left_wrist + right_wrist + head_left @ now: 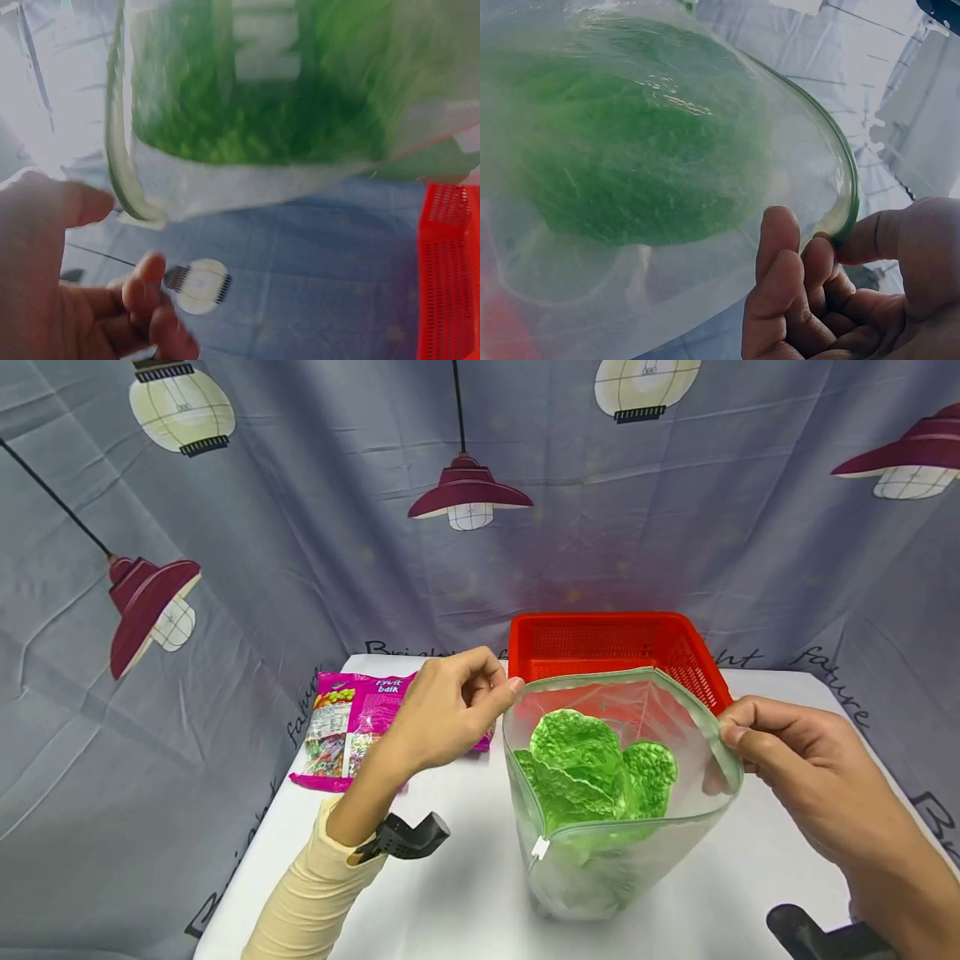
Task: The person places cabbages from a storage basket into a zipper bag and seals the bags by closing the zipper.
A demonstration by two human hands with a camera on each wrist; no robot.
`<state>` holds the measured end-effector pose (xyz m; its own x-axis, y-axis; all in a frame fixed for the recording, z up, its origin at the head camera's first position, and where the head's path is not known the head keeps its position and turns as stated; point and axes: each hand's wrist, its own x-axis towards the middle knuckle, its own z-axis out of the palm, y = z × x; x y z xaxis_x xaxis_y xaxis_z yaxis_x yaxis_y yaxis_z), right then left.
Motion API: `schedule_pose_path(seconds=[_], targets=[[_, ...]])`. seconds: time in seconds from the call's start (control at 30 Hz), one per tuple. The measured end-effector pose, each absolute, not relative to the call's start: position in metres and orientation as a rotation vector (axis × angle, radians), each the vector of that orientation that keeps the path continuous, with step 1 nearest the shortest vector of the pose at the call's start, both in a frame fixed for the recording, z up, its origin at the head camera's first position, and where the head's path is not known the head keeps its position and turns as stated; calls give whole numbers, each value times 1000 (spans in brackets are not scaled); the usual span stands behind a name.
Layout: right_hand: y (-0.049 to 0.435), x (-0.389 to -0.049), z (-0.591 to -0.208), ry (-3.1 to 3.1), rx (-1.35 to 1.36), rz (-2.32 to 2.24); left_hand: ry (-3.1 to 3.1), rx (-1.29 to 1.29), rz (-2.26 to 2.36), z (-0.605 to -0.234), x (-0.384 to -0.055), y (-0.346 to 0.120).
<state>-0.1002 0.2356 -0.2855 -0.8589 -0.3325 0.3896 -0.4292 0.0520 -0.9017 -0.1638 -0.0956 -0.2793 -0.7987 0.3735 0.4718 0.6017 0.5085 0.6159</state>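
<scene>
A translucent zip bag point(651, 862) with a green-edged mouth stands upright on the white table, its mouth spread wide. Inside it are green lettuce leaves point(576, 750). A white zip slider point(540, 847) sits at the front left of the rim. My right hand point(806, 768) pinches the right side of the rim between thumb and fingers, seen closely in the right wrist view. At the left side of the rim, my left hand point(453, 706) has its thumb tip close by. The left wrist view shows this hand's thumb and fingers spread apart, with no bag edge between them.
Behind the bag stands a red perforated plastic basket point(600, 643). Pink printed snack packets point(360, 727) lie at the table's left, partly behind my left forearm. A grey curtain point(337, 527) with printed lamps hangs around the table point(442, 893).
</scene>
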Motion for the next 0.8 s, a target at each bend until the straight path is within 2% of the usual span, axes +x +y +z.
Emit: schedule_pose_path(seconds=[0.13, 0.3, 0.4, 0.53, 0.67, 0.8], targets=[[237, -104, -294, -2148, 766, 2031, -2260, -805, -1098, -290, -127, -97], [235, -106, -299, -2088, 747, 2077, -1955, -1041, -876, -310, -77, -85], [233, -108, -300, -2043, 794, 2098, -1896, -1060, -757, -319, -58, -75], [236, -111, -302, -1993, 907, 2104, -1880, -994, -795, -320, -49, -71], [239, -112, -300, -1989, 1022, 2034, -1874, -1014, -934, -317, -56, -76], [237, -110, -295, -1937, 1015, 1939, -1915, -1018, -1074, -316, -68, -84]])
